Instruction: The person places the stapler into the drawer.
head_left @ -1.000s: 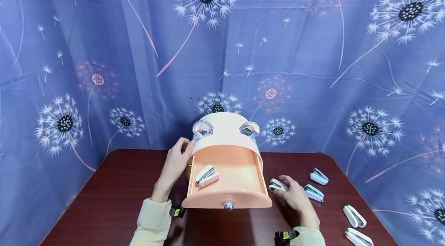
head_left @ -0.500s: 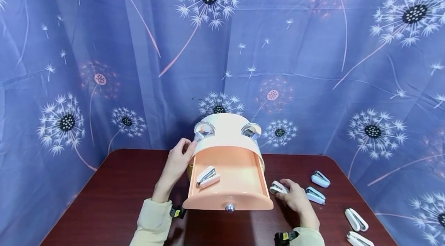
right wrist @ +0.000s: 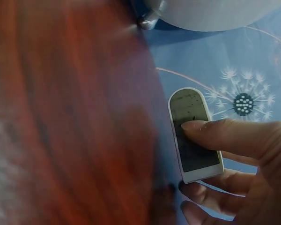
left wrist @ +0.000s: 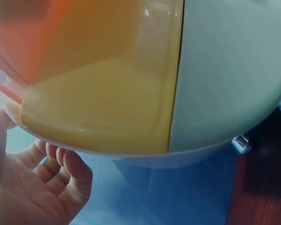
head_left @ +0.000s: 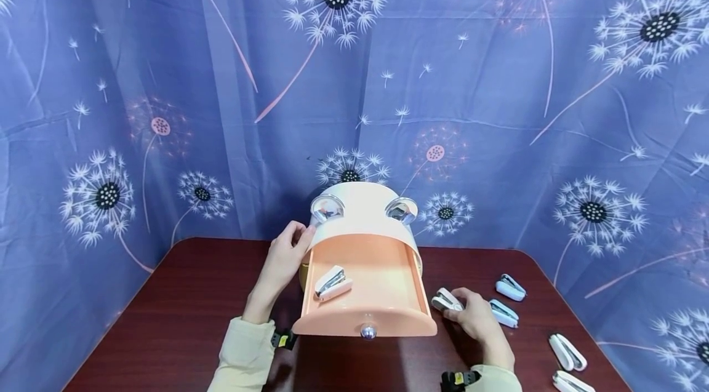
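A white rounded drawer box [head_left: 364, 202] stands mid-table, its peach drawer [head_left: 382, 278] pulled out. My left hand [head_left: 281, 256] holds the box's left edge with bent fingers; in the left wrist view its fingertips [left wrist: 77, 168] meet the outer wall beside a yellow drawer front [left wrist: 103, 105]. Inside the peach drawer, toward its left side, lies one white mini stapler [head_left: 333, 284]. Right of the drawer, my right hand [head_left: 477, 321] pinches a second white mini stapler [right wrist: 192, 136]. The right wrist view shows the thumb on its dark underside, with other fingers behind.
To the right on the dark red table [head_left: 183, 312] are two blue mini staplers, the farther one [head_left: 511, 287] and the nearer one [head_left: 503, 313]. Two more white ones, the upper [head_left: 567, 352] and lower [head_left: 572, 381], lie near the right edge. A blue dandelion curtain [head_left: 232, 152] hangs behind.
The head view has shifted slightly. My right hand keeps its pinch on the white mini stapler, which looks a little more tilted now. The left hand stays at the box.
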